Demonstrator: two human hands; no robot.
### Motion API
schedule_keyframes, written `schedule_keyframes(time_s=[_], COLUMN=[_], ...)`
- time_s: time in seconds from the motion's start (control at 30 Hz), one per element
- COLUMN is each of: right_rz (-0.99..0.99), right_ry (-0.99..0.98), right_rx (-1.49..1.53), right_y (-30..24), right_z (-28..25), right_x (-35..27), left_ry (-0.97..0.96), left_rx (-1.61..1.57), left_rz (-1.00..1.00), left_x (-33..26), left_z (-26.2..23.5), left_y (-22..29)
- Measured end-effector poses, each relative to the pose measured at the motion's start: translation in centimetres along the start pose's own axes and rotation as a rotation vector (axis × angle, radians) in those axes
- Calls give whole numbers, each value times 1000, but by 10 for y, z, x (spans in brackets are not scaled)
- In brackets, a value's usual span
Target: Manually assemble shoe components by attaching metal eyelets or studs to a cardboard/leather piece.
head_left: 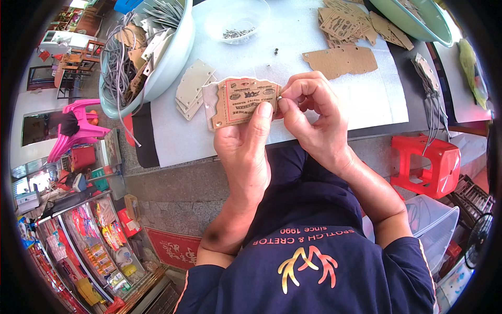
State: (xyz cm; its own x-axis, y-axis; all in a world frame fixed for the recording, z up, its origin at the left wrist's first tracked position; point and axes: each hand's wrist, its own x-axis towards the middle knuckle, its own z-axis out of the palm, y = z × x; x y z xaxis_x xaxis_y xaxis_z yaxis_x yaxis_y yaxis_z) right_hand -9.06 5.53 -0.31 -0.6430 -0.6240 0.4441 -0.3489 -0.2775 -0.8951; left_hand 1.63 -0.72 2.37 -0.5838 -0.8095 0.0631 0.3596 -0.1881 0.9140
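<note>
A brown printed cardboard tag (235, 98) with wavy edges is held over the table by my left hand (243, 149), thumb pressed on its face. A pale layer shows behind the tag's left side. My right hand (321, 118) is at the tag's right edge, its thumb and forefinger pinching a small shiny metal piece (280, 98). Its exact kind is too small to tell. Beyond the tag, a clear bowl (259, 15) holds a heap of small metal bits (236, 33). A stack of pale tags (189, 89) lies to the left of my left hand.
A white sheet (374, 107) covers part of the table. At the left, a pale blue basin (180, 60) holds cords and tags; a green basin (436, 31) stands far right. Brown tags (342, 23) lie at the back. Corded tags (429, 78) hang near a red stool (436, 162).
</note>
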Motion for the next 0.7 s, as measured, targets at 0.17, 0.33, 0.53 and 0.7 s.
schedule_keyframes(time_s=[0.17, 0.33, 0.53, 0.7], right_rz=[81, 173, 276, 274], right_ry=[-73, -174, -88, -61], right_rx=[34, 113, 171, 203], right_y=[0, 3, 3, 4], right_z=[-4, -6, -6, -3], right_x=[0, 0, 3, 1], left_ry=[11, -1, -17, -5], left_rx=[26, 49, 67, 80], left_rz=[6, 63, 98, 87], left_x=[-1, -1, 0, 0], left_z=[3, -1, 1, -1], left_y=[2, -5, -5, -7])
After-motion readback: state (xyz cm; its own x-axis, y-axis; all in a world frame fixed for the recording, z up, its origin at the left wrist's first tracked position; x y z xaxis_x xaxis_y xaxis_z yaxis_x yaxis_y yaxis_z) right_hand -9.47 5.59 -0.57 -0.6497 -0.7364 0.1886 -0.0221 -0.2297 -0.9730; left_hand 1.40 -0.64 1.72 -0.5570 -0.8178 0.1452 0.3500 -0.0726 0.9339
